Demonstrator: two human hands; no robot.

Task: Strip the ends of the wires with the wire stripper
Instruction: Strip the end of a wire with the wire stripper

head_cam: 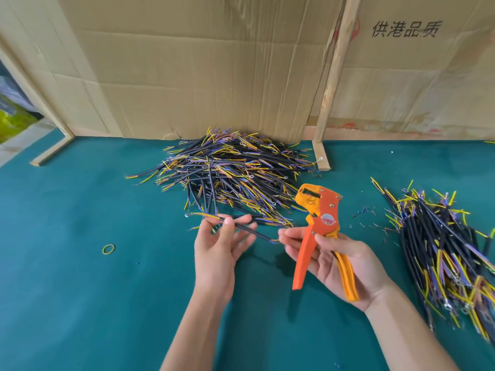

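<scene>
orange stripper (318,228) in right hand (340,266)

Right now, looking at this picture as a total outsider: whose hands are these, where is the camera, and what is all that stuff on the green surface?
There is no machine here. These are a person's two bare hands, filmed by a wide-angle camera worn on the head, looking forward and down.

The left hand pinches one short black cable between thumb and fingers. The right hand holds an orange wire stripper, its head pointing up and its handles spread; the fingertips also touch the cable's near end.

The green tabletop carries a big pile of cables in the middle, black with yellow and blue inner wires showing at the ends. A second pile lies at the right. A yellow rubber band lies at the left. Cardboard sheets stand behind.
</scene>
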